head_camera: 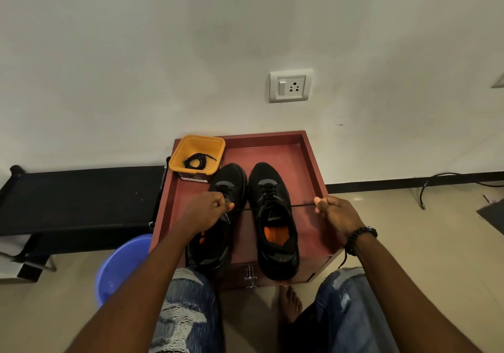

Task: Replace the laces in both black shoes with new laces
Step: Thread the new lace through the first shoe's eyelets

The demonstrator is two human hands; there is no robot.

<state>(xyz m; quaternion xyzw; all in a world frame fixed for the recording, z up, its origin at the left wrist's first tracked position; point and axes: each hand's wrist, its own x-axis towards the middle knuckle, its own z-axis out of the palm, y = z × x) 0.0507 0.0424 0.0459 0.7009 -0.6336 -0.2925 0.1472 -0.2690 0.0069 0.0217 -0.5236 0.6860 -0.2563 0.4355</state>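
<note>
Midway-ish: both hands, left hand [210,205] and right hand [331,209], pinch a taut lace [302,205] across the right-of-frame shoe [272,216]; a coiled lace [195,160] waits in the yellow tub [177,156], upper left.

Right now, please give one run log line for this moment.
left hand: pinches lace | right hand: pinches lace | lace: taut across right shoe | spare lace: in yellow tub

A red-brown cabinet top [311,167] carries 2 black shoes [274,216] side by side and a yellow tub [197,153].
</note>
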